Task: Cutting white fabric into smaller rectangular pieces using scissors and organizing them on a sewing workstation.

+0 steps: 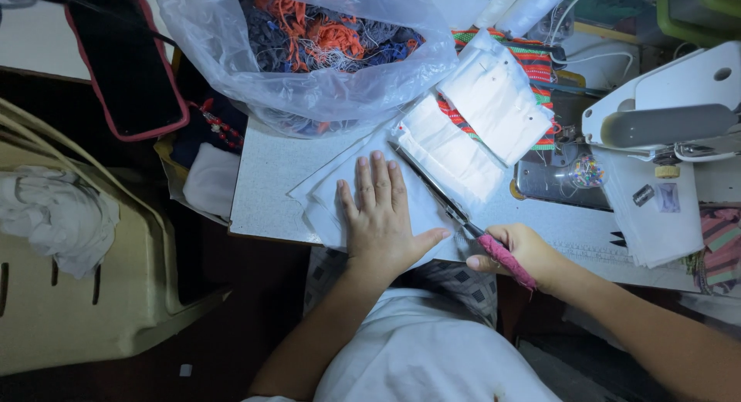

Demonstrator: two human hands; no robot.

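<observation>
Two hands | left hand (pixel 380 217) flat on white cloth (pixel 432 205) | right hand (pixel 519 251) grips scissors (pixel 455 209)

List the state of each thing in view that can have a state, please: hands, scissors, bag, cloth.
left hand: flat, fingers spread, pressing on the white fabric
right hand: closed around the pink handle
scissors: blades lying along the white fabric; open or closed cannot be told
plastic bag: open at the top, full of orange and dark scraps
folded white pieces: stacked beside the sewing machine

Head camera, looking straight down, close above table (pixel 266 186)
</observation>
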